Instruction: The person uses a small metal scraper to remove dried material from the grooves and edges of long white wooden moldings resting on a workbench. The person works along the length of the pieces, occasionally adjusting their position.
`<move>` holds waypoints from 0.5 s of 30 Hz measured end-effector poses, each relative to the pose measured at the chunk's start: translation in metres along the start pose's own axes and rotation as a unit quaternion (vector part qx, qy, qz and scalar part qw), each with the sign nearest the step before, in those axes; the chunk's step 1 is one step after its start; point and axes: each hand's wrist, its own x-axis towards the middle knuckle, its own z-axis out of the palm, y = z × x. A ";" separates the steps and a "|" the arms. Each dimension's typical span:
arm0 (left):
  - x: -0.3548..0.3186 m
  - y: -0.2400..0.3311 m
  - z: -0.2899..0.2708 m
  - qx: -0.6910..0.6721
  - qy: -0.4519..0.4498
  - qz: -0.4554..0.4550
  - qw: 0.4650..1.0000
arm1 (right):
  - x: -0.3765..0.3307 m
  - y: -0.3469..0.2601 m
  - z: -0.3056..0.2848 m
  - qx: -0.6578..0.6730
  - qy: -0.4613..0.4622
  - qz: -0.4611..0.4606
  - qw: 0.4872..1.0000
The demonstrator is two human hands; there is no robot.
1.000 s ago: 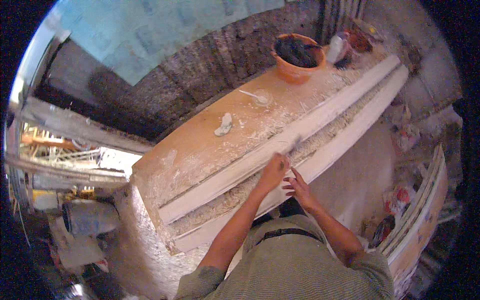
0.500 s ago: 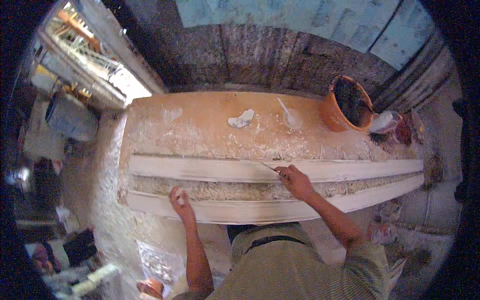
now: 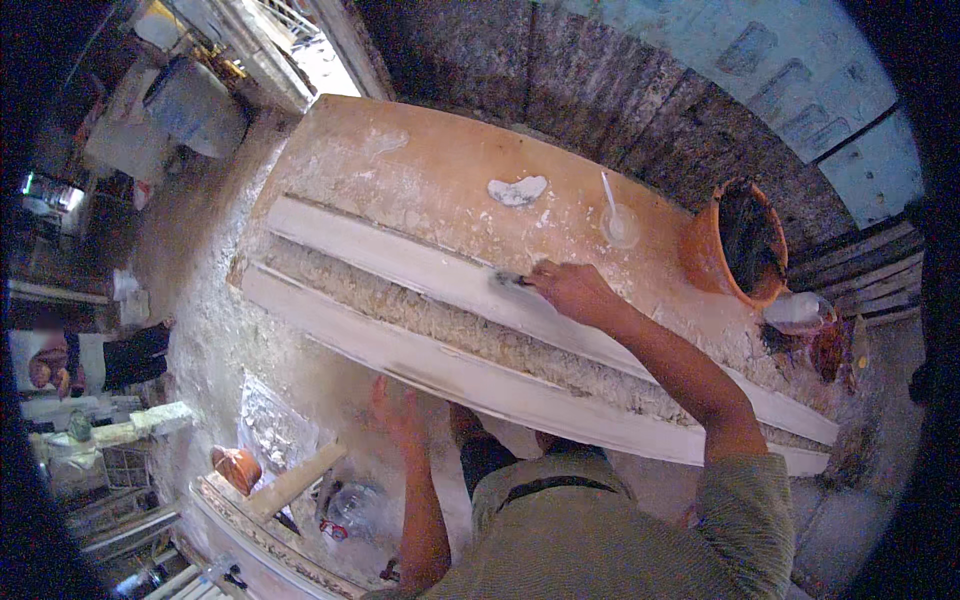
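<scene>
With right hand [image 3: 572, 289] curled tight and left hand [image 3: 398, 414], blurred, loosely spread and apparently empty, at work over the orange-brown table [image 3: 440, 150], on the farther long white strip [image 3: 400, 258] along its near side. Apparently smoothing or scraping there with a small dark tool [image 3: 510, 280] gripped in the right hand; next, likely calling for light, even pressure lengthwise.
</scene>
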 end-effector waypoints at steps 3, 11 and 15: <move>-0.003 0.018 0.016 0.113 -0.036 0.060 0.991 | 0.007 0.004 -0.009 0.018 0.001 -0.032 0.999; 0.012 0.029 0.001 0.250 -0.117 0.105 0.955 | 0.011 -0.005 -0.020 0.029 -0.018 -0.014 0.999; 0.014 0.028 -0.006 0.289 -0.142 0.104 0.941 | 0.075 -0.022 -0.012 0.014 -0.023 -0.020 0.999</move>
